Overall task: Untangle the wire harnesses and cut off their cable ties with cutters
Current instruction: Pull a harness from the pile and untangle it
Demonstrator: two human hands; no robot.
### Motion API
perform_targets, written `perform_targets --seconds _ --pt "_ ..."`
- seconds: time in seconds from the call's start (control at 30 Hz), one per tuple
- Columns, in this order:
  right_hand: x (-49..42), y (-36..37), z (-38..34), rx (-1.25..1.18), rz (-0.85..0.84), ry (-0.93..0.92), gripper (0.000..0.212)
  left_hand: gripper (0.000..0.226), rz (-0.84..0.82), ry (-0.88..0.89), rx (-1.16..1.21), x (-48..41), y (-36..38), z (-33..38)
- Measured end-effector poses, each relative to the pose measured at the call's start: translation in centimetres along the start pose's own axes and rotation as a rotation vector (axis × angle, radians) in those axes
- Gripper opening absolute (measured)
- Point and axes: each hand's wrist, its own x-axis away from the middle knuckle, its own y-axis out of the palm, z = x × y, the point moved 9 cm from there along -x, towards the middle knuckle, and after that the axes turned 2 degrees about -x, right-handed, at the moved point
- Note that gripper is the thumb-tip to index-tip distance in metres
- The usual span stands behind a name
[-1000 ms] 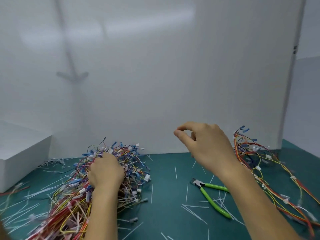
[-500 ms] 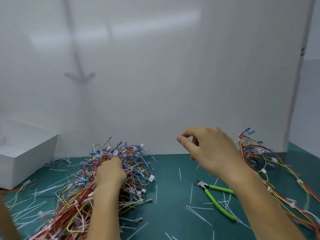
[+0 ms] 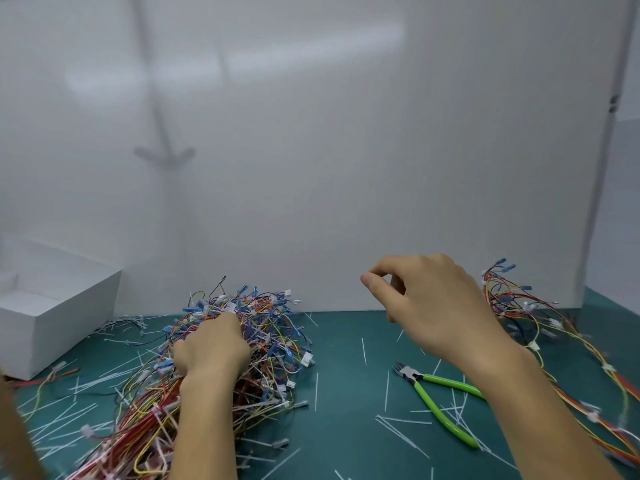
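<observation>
1. White box (image 3: 59, 317): stands at the far left edge of the tabletop (image 3: 346, 438), apart from the work zone. Its contents are not visible.

2. Tangled pile of wire harnesses (image 3: 270, 327): lies left of centre on the tabletop, as a mound of red, yellow and blue leads with white connectors. This is the unprocessed stock, judged by its knotted state and the white ties visible in it.

3. Left hand (image 3: 211, 348): rests on top of the pile, knuckles up, fingers pushed down among the wires. The fingertips are hidden, so it cannot be determined whether a bundle is gripped. Probable purpose: to pin the mass down or to select one harness for extraction.

4. Cut tie offcuts (image 3: 401, 431): thin white strips scattered across the tabletop, densest around the pile and the tool. They indicate that cutting is well under way.

5. Right hand (image 3: 436, 306): raised above the tabletop, right of centre, fingers curled and thumb close to forefinger in a narrow pinch. Nothing is visible between them.

6. Cutters (image 3: 440, 400): green-handled, lying flat just below the right forearm, jaws pointing away and left. Placement keeps the tool within immediate reach of the right hand.

7. Separated harnesses (image 3: 519, 306): laid out at the far right, well apart from the pile, presumably to keep finished items distinct.
</observation>
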Motion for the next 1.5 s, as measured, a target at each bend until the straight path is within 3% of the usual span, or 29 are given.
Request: perform_targets --seconds 0.13,0.3,0.37,0.47,0.6,0.73,0.87,1.07,1.27,1.43,1.5 --pt "0.1 -0.1 -0.2 -0.002 0.005 -0.005 0.03 0.017 0.031 0.05 0.146 -0.2 -1.9 0.2" --pt "0.2 -0.1 -0.3 0.007 -0.003 -0.005 0.03 0.037 -0.195 0.036 0.013 0.4 -0.4 -0.5" --pt "0.2 -0.2 -0.3 0.012 -0.004 -0.004 0.03 0.036 -0.256 0.017 -0.037 0.6 1.2 -0.7" --pt "0.2 -0.2 -0.5 0.009 -0.004 -0.009 0.03 0.025 -0.218 0.02 0.004 0.4 1.9 -0.4" --pt "0.2 -0.4 -0.6 0.005 -0.005 -0.008 0.029 0.019 -0.045 0.057 0.117 -0.1 -0.9 0.2" --pt "0.3 -0.7 -0.8 0.015 0.013 -0.01 0.028 0.027 0.083 0.078 0.407 0.3 -4.2 0.1" --pt "0.4 -0.5 -1.7 -0.033 0.015 -0.035 0.028 0.042 0.085 0.164 0.992 1.5 -6.3 1.0" --pt "0.2 0.2 -2.4 -0.422 0.031 -0.004 0.027 0.037 0.081 0.339 1.498 4.3 -8.8 6.6" --pt "0.1 0.3 -0.7 -0.959 0.082 0.212 0.034 0.032 -0.079 0.521 1.667 7.4 -8.9 12.2" --pt "0.1 -1.5 0.9 -1.06 0.189 0.234 0.022 0.038 -0.33 0.68 1.751 8.1 -8.5 14.1" --pt "0.1 -2.0 1.3 -1.066 0.22 0.233 0.014 0.033 -0.313 0.709 1.721 8.3 -8.5 13.8"
